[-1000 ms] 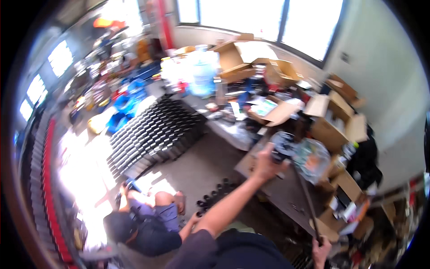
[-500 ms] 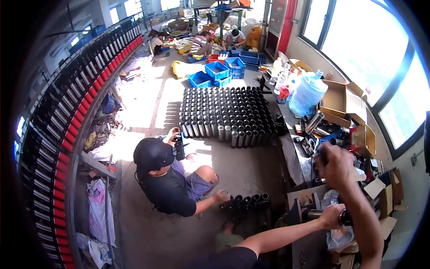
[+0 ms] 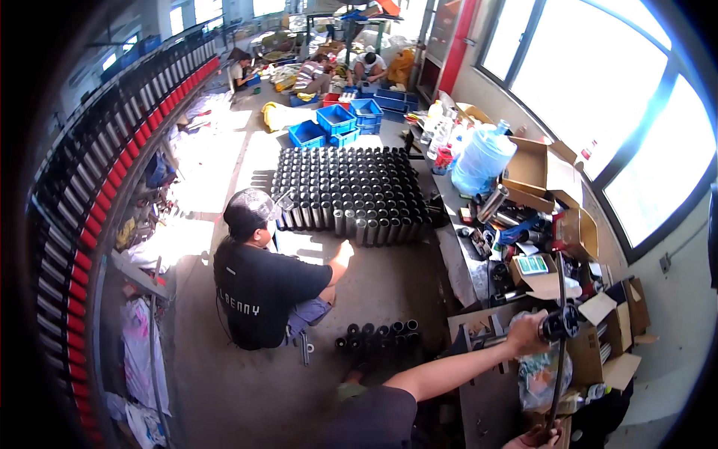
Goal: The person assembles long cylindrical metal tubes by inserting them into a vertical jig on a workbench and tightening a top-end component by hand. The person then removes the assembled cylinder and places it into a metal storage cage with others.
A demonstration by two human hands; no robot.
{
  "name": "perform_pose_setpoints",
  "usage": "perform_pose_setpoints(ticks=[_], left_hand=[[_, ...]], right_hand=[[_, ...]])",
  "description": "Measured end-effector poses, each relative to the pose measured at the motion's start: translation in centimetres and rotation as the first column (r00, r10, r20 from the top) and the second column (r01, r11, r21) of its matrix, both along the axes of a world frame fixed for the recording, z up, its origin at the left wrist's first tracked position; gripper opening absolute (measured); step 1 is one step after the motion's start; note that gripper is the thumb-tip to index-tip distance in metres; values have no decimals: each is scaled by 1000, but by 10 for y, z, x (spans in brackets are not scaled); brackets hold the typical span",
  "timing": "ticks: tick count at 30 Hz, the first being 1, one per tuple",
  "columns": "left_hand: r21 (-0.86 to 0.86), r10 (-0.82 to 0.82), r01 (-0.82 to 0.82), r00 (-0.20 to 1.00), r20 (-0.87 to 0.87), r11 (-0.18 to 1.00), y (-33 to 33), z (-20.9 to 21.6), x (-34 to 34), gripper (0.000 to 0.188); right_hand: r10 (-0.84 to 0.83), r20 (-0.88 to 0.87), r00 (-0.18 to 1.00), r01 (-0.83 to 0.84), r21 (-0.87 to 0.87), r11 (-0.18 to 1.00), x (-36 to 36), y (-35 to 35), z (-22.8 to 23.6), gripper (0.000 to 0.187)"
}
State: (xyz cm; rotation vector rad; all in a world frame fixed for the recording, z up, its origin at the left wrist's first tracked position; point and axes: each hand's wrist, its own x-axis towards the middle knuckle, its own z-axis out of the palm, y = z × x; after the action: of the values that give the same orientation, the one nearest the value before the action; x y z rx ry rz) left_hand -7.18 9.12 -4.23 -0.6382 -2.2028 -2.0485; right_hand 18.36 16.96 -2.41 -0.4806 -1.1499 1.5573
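My left hand [image 3: 528, 334] reaches out to the right and is closed around a black round collar [image 3: 559, 323] on the bench side. A long dark metal bar [image 3: 561, 370] crosses at the collar, running from above it down toward the lower edge. My right hand [image 3: 534, 437], partly cut off by the picture's lower edge, is closed on the bar's lower end. Beside my left hand, a metal tube [image 3: 488, 342] lies in line with the collar, partly hidden by my hand.
A co-worker in a black shirt [image 3: 262, 292] sits on the floor at left, near several short black tubes [image 3: 381, 329]. Rows of black tubes [image 3: 351, 187] stand beyond. Cartons [image 3: 535, 165], a large blue bottle [image 3: 482, 161] and loose parts crowd the right bench. Blue crates [image 3: 335, 118] sit farther back.
My right hand has come down from above the bench to the bar's lower end. My left hand stays at the collar. The co-worker has turned and lifted an arm away from the short tubes.
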Motion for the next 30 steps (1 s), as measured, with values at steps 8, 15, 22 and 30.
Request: perform_pose_setpoints(ticks=[8,15,22,30], left_hand=[[-16,-136,136,965,-226,991,-11,-6,33,40],[154,-115,148,972,-204,977,-5,-14,32,48],[-51,-63,60,996,-63,997,21,10,-8,46],[50,-376,386,916,-142,921,15,0,61,57]], right_hand=[[-31,562,826,-534,765,-360,-249,-161,151,41],[330,82,940,-259,-456,851,-260,265,-14,31],[-178,237,955,-117,854,507,-61,-104,84,17],[417,677,606,-475,-112,873,-364,137,142,24]])
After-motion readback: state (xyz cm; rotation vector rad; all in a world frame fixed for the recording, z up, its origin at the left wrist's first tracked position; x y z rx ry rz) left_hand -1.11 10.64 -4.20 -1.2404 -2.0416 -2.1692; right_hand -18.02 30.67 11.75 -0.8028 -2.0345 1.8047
